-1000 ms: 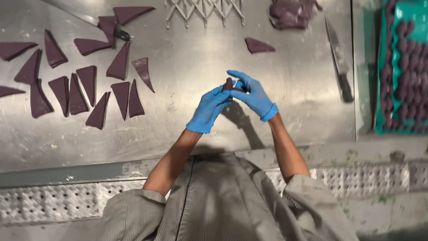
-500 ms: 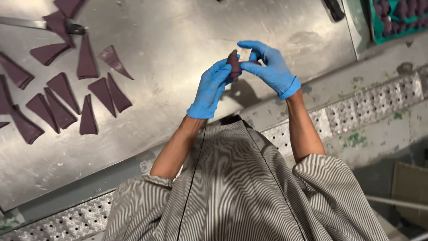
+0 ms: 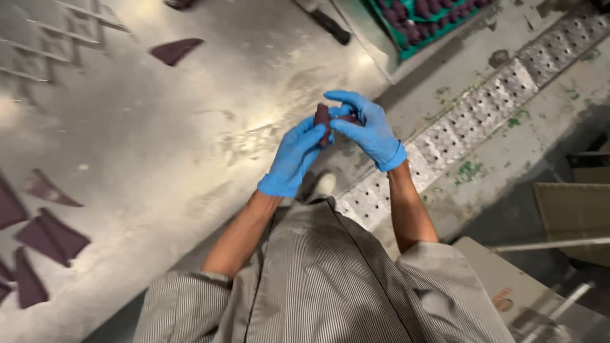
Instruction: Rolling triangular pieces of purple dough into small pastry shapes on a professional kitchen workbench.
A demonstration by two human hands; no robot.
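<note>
Both my hands wear blue gloves and meet over the edge of a steel table (image 3: 159,140). My left hand (image 3: 293,157) and my right hand (image 3: 365,127) pinch a small dark purple folded piece (image 3: 323,121) between their fingertips, held upright above the table edge. Flat purple triangular pieces (image 3: 44,235) lie at the left of the table, and one more purple triangle (image 3: 176,49) lies at the top.
A black-handled knife (image 3: 330,25) lies near the table's top right edge. A green tray (image 3: 432,19) holding several purple rolled pieces stands beyond it. Perforated metal floor grating (image 3: 470,108) runs beside the table, with cardboard boxes (image 3: 572,216) at the right.
The view has swung right and tilted, so the triangles slid to the left edge. My hands stay together on the purple piece, now over the table's edge.
</note>
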